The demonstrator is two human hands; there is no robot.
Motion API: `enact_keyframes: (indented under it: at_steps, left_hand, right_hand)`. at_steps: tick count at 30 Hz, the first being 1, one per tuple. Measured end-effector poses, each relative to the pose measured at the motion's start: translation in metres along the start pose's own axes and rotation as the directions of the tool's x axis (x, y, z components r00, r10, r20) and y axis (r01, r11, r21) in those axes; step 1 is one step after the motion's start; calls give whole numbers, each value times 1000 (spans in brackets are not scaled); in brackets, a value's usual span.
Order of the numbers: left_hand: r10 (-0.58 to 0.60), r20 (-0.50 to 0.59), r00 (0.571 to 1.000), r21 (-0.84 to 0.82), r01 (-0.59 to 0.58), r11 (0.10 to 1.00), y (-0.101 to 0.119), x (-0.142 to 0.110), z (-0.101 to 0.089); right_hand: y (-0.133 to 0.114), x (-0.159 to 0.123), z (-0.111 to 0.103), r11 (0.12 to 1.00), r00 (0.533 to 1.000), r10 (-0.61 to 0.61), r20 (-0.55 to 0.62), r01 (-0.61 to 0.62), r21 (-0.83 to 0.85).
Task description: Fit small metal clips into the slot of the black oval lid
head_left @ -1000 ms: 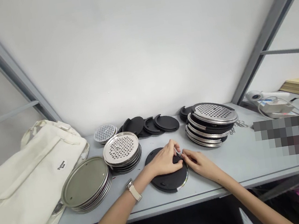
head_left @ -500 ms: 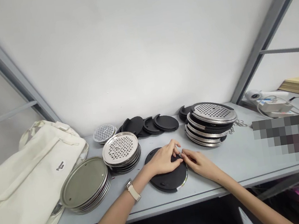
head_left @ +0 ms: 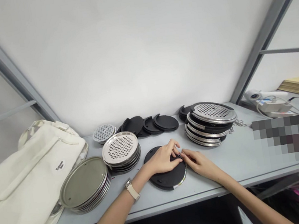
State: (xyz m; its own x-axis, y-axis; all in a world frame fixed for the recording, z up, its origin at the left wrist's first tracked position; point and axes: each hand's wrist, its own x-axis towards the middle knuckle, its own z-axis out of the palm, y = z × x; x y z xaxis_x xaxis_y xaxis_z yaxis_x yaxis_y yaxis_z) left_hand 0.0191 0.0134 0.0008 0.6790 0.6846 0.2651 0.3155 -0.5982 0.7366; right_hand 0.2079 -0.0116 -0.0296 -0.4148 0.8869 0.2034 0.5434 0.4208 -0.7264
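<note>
We find the black round disc (head_left: 166, 179) lying flat on the grey shelf (head_left: 228, 160), directly in front of the wearer, with a thin steel rim (head_left: 180, 184) showing along its lower edge. The left hand (head_left: 162, 160), wearing a wristwatch (head_left: 132, 190), lies over the disc with its fingers curled inward. The right hand (head_left: 198, 163) approaches from the right. The fingertips (head_left: 185, 155) of both hands close in a pinch on a small metal part (head_left: 180, 155) at the disc's upper right; the part is too small to identify. To the left we note stacks of plain steel discs (head_left: 84, 182) and perforated steel discs (head_left: 120, 148), beside a canvas tote bag (head_left: 30, 177). Further perforated discs (head_left: 208, 114) are stacked to the right, and black discs (head_left: 165, 122) lie along the wall.
</note>
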Motion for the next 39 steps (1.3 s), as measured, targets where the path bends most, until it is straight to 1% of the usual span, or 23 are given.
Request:
enact_keyframes:
  at_steps: [3, 7, 14, 19, 22, 30, 37, 39]
  left_hand:
    - [-6, 1, 1000, -2, 6, 1000, -1, 0, 0]
    - [-18, -19, 1000, 36, 19, 999, -1, 0, -2]
    - [-65, -25, 998, 51, 66, 997, 3, -1, -3]
    - [-53, -24, 998, 55, 55, 997, 8, -2, 1]
    - [-50, -21, 999, 51, 51, 997, 8, -2, 3]
    - [-61, -21, 998, 13, 62, 998, 4, -1, 5]
    - [-27, -38, 999, 67, 30, 997, 3, -1, 6]
    - [-18, -40, 999, 82, 22, 996, 3, -1, 5]
  right_hand:
    - [0, 0, -1, 1000, 1000, 0, 0, 0, 4]
    - [-1, -1, -1, 1000, 1000, 5, -7, -5, -5]
    - [0, 0, 0, 1000, 999, 15, -28, -16, -10]
    - [2, 0, 3, 998, 998, -10, -70, 6, -59]
    - [1, -1, 3, 997, 997, -18, -73, 13, -72]
    - [-2, -1, 0, 999, 999, -20, -26, 18, -43]
    - [3, 0, 3, 1000, 997, -7, -73, 5, -27]
    - [4, 0, 3, 1000, 998, 4, -70, -5, -14]
